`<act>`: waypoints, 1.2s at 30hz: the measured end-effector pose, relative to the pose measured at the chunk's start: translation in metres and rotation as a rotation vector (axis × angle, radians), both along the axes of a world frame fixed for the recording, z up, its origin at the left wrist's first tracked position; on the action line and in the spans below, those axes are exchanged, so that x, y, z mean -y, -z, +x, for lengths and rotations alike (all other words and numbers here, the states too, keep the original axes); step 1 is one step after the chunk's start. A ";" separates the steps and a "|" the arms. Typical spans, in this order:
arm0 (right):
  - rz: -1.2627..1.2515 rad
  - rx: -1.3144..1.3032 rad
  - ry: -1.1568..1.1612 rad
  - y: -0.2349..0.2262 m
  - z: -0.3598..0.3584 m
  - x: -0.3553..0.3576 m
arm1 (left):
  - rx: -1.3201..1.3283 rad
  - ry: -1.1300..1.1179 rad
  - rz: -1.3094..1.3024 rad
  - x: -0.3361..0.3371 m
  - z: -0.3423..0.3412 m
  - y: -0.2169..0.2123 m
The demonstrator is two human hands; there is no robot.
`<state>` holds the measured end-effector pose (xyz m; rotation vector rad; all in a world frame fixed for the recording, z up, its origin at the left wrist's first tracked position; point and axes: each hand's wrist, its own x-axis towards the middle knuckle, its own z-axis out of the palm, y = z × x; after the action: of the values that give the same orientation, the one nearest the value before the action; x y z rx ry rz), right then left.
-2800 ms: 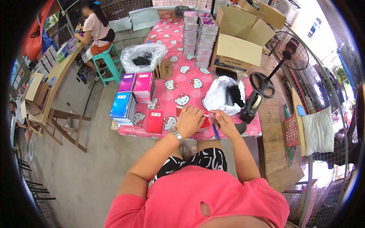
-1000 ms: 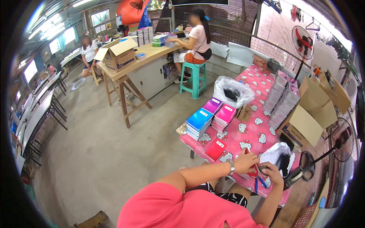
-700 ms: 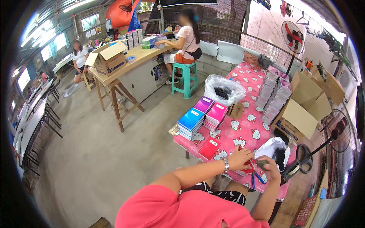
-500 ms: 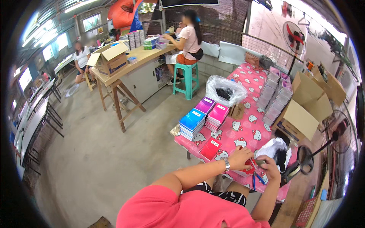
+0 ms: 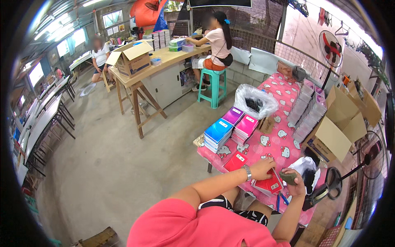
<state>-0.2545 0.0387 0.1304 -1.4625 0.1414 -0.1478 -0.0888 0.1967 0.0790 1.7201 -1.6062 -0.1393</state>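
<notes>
A red spiral notebook (image 5: 271, 183) lies on the pink patterned tablecloth in front of me, on top of other notebooks. My left hand (image 5: 262, 168), wearing a silver watch, grips it at the upper edge near the spiral, its fingers curled. Beside the spiral edge, my right hand (image 5: 298, 185) is closed on a small dark green-grey lump (image 5: 289, 178) whose kind I cannot make out. Blue-handled pliers (image 5: 282, 200) rest on the cloth just below. Another red notebook (image 5: 235, 161) lies flat to the left of my left hand.
Stacked blue notebooks (image 5: 218, 132), with purple and pink ones beside them, stand at the table's left. Behind them is a plastic bag (image 5: 254, 101) of black pieces. A white bag (image 5: 302, 166), open cardboard boxes (image 5: 329, 138) and a fan (image 5: 333, 175) crowd the right. A person (image 5: 220, 41) sits farther off.
The view has shifted, so the scene sits slightly to the right. My right hand has tilted, showing more of the green-grey lump, and more of the red notebook's cover and spiral shows.
</notes>
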 end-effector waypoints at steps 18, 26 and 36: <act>-0.747 -0.425 0.919 0.150 -0.158 0.067 | -0.411 -0.108 -0.153 0.002 -0.011 0.008; -1.283 -0.795 1.112 0.169 -0.158 0.024 | -0.704 -0.253 -0.020 -0.007 -0.031 0.003; -1.308 -0.512 0.644 0.179 -0.100 -0.020 | -0.522 -0.345 -0.114 -0.011 -0.038 0.008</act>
<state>-0.3545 0.0592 -0.0486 -2.6919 1.0961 -0.4350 -0.1271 0.2076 0.0710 1.6703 -0.9119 -0.2926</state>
